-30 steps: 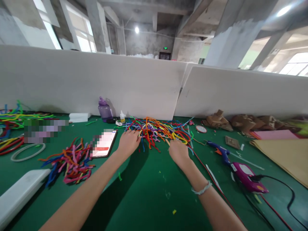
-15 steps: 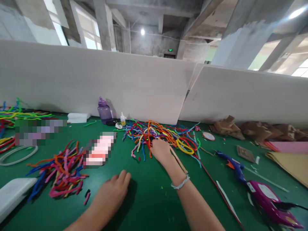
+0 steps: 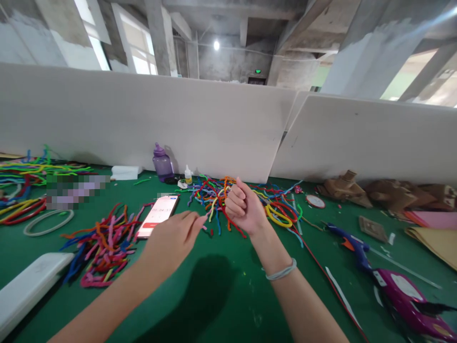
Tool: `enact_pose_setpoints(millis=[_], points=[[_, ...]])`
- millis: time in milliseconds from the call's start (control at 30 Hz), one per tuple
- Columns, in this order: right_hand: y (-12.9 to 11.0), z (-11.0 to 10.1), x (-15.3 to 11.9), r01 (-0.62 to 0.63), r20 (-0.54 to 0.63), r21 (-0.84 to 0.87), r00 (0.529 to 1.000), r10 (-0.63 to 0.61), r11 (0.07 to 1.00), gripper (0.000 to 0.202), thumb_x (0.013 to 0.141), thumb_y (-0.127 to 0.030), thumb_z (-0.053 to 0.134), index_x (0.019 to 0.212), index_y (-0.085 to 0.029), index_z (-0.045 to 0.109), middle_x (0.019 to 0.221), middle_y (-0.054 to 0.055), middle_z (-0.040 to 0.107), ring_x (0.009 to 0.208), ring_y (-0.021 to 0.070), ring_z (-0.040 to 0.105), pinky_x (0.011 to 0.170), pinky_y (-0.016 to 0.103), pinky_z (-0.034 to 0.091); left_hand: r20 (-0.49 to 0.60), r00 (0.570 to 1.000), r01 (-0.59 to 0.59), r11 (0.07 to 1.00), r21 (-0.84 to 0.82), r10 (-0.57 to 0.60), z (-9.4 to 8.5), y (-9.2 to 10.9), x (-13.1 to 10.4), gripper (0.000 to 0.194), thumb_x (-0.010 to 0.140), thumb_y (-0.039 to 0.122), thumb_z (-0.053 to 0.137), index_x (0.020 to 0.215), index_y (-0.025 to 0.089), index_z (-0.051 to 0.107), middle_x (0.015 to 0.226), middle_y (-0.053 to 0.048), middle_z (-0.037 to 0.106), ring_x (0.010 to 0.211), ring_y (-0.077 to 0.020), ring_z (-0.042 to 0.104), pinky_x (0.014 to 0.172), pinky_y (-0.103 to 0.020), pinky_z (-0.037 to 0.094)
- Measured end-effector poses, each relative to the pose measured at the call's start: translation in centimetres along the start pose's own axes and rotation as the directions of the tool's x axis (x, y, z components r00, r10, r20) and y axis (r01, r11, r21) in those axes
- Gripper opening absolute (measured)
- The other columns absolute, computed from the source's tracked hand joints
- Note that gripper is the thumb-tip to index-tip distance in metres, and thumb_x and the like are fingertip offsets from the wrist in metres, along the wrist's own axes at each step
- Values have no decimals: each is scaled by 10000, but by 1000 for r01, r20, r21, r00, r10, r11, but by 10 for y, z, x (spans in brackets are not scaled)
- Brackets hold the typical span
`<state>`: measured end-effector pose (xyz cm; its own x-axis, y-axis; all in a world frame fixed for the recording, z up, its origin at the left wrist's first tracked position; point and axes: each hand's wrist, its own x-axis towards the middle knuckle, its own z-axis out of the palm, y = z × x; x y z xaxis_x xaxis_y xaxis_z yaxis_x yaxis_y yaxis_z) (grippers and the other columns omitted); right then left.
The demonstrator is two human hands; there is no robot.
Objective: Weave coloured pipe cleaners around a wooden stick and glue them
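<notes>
My left hand [image 3: 173, 240] is raised over the green table, its thumb and fingers pinched together. A small pink tip shows at its fingertips; whether it is a held piece or a stem behind is unclear. My right hand [image 3: 244, 207], with a pale band on its wrist, is curled closed in front of the heap of coloured fuzzy stems [image 3: 210, 193]. A red fuzzy stem [image 3: 236, 228] comes out from under its fingers and slants down to the right. Left of my left hand lies a second pile of pink, orange and blue stems [image 3: 107, 243].
A lit phone [image 3: 159, 214] lies behind my left hand. At the back stand a purple bottle [image 3: 163, 164] and a small glue bottle [image 3: 188, 175]. A blue and magenta glue gun [image 3: 400, 290] is at right, a white case [image 3: 32, 290] at left, and brown cardboard pieces [image 3: 346, 188] back right.
My right hand has lifted from the heap and curled closed, a red stem now showing beneath it. My left hand has moved up and right towards it. The view has shifted slightly.
</notes>
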<state>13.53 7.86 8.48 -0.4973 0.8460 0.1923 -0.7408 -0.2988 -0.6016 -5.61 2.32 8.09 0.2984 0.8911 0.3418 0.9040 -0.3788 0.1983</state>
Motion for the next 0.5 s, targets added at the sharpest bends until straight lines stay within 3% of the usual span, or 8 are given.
enact_pose_setpoints(millis=[67,133,300,500], points=[[4,3,1,-3,-3,-7,1000,3,1000,458,929,-384,439,533,-199,302,401,-94,230,354,73,170,364,190,205,19,1000,2,950,-312,5,-1,26,16,499,966,431,255,670,183,571,612,-11,603,580,-150,565,544,-254,399],[5,5,2,27,-18,-21,999,-27,999,452,907,-384,484,531,-198,313,398,-96,240,355,71,183,376,187,233,60,998,43,876,-480,-16,1,42,29,513,938,491,316,604,175,543,522,9,550,496,-124,519,482,-233,359],[2,6,4,115,-89,-113,988,-126,987,443,875,-383,532,513,-187,368,392,-89,265,363,65,241,393,191,244,77,996,88,784,-615,-52,13,48,48,445,856,499,496,561,167,497,475,35,502,438,-95,454,437,-215,309],[6,-3,9,171,-131,-105,974,-185,980,432,906,-370,478,525,-190,385,396,-87,272,360,71,245,375,197,253,93,991,-5,723,-691,96,23,37,55,352,906,384,452,640,162,515,529,25,537,475,-95,485,478,-209,372]])
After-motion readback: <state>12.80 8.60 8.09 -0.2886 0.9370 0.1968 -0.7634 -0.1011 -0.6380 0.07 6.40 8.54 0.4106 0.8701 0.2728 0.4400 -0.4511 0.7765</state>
